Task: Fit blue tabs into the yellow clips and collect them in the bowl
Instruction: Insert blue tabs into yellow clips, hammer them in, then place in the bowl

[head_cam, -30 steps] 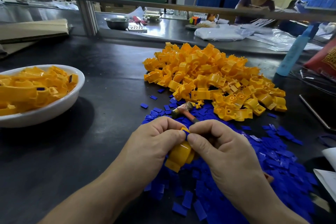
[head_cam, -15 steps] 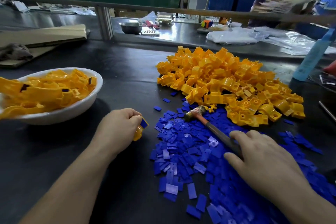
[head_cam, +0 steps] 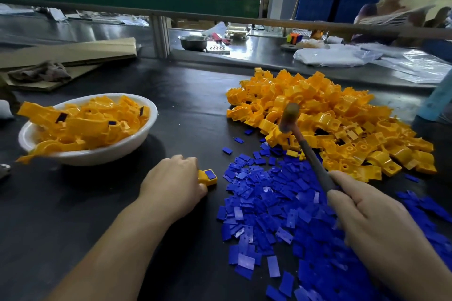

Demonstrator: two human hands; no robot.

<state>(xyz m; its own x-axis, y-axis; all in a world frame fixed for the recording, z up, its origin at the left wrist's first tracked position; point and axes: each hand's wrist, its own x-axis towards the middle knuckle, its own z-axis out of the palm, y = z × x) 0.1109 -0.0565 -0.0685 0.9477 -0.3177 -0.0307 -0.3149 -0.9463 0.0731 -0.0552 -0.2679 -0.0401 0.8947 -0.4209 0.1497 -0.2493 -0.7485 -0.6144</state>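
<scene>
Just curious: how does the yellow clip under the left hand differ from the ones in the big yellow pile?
The held clip shows a blue tab on top and is pinned singly to the table by the left hand. The pile clips lie loose, heaped, with no tabs visible. Both are yellow plastic.

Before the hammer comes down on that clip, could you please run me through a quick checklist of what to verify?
1. Clip pinned on the table by the left hand: ok.
2. Blue tab on top, facing up: ok; whether it sits square, cannot tell.
3. Hammer raised, handle gripped by the right hand: ok.
4. Left fingers clear of the strike spot: not ok, they sit right against the clip.
5. Table around the clip free of loose tabs: ok, the pile lies to the right.
6. Room in the bowl: not ok, heaped above its rim.
</scene>
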